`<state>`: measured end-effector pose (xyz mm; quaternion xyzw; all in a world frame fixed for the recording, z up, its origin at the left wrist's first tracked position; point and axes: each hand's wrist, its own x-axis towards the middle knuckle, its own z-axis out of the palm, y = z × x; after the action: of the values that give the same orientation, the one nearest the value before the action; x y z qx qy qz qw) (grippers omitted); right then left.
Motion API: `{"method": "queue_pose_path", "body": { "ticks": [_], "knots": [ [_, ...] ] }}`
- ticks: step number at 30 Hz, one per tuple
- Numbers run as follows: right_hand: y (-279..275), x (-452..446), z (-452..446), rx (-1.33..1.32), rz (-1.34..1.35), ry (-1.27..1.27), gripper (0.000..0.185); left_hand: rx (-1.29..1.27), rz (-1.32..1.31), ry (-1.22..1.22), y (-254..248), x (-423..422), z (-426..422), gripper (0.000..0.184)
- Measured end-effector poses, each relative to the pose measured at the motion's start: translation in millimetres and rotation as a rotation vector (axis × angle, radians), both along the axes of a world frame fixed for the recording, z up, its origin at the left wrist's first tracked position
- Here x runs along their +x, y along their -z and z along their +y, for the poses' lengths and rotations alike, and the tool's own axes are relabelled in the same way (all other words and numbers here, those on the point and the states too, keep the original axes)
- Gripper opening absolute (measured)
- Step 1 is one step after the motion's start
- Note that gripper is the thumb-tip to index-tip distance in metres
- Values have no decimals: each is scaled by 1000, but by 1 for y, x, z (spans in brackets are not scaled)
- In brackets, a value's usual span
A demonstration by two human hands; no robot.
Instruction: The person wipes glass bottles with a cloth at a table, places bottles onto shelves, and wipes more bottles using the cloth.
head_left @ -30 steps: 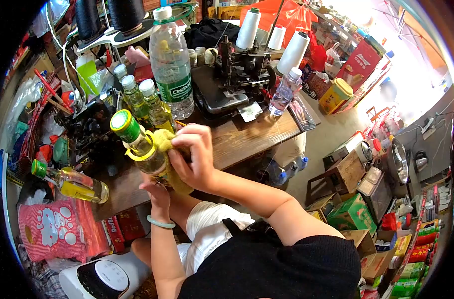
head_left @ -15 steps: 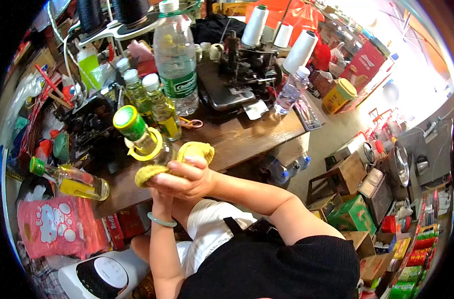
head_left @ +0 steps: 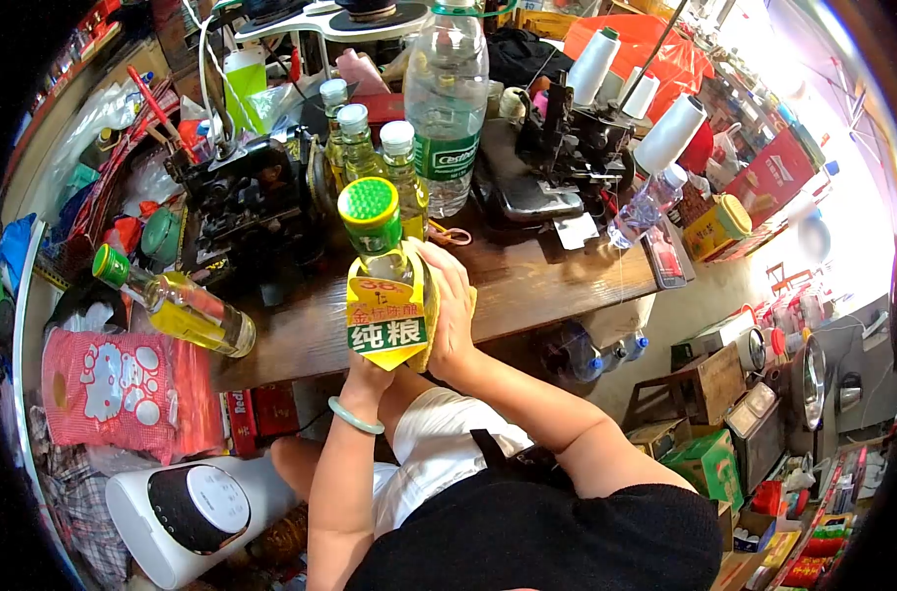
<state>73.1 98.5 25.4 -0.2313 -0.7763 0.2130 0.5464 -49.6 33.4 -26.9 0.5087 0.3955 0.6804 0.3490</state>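
Observation:
A glass bottle with a green cap (head_left: 373,219) stands upright between my hands. Its paper neck tag (head_left: 386,317), yellow with Chinese characters, faces me. My left hand (head_left: 372,372), below a pale bracelet, grips the bottle low down, and the tag covers most of its fingers. On the right side of the bottle, my right hand (head_left: 452,313) presses a yellow cloth (head_left: 427,340), only partly visible, against it. To the left, a similar bottle (head_left: 197,313) lies tilted on the wooden table (head_left: 527,286). Just behind my hands stand several white-capped bottles (head_left: 406,172).
A large plastic bottle (head_left: 447,128) and a black sewing machine (head_left: 527,177) stand at the back, with white thread cones (head_left: 670,135) nearby. Another dark machine (head_left: 252,207) sits at left. Below the table's left end are a pink bag (head_left: 109,389) and a white appliance (head_left: 178,517).
The neck tag has come into view, facing me, where the bottle's yellow collar showed before. My right hand has shifted from in front of the bottle to its right side. The whole view has shifted.

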Motion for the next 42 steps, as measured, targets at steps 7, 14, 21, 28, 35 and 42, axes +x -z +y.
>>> {"method": "queue_pose_path", "body": {
  "ticks": [7,14,21,28,35,42],
  "knots": [
    [8,-3,-12,104,67,44,65,-154,-473,150,-12,6,2,52],
    [-40,-3,14,-6,183,-270,53,-73,-84,-2,-35,12,5,87],
    [21,3,15,-561,303,-291,41,-73,-20,-12,-17,8,5,87],
    [-76,30,25,-391,662,-318,43,-96,-90,54,-35,12,2,83],
    [-166,4,36,334,22,-276,19,-43,-98,75,-27,10,6,80],
    [-192,-1,27,270,-291,-317,27,-15,-44,33,-34,13,4,79]
  ]
}}
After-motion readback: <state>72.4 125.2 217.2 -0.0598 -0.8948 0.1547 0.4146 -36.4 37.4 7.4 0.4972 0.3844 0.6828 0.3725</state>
